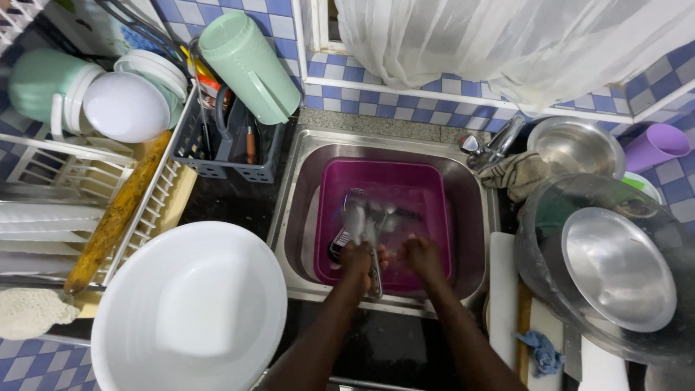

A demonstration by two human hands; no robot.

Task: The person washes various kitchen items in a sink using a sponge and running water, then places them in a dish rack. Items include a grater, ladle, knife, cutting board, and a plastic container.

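From the head camera, both hands are down in a purple basin (pixel 427 190) that sits inside a steel sink (pixel 293 190), and the step in hand looks like washing cutlery. The left hand (pixel 355 258) is closed around the handles of a bunch of metal spoons (pixel 364 214), whose bowls fan out away from the person, blurred. The right hand (pixel 422 256) lies just beside it, fingers curled at the handle ends; whether it grips them or only touches them, I cannot tell. As a judgement, the next move calls for a firm hold while each spoon is rubbed apart from the others. Left of the hands stands a large white bowl (pixel 190 308); beyond that, a dish rack (pixel 43 190). To the right are stacked steel bowls (pixel 615 271).
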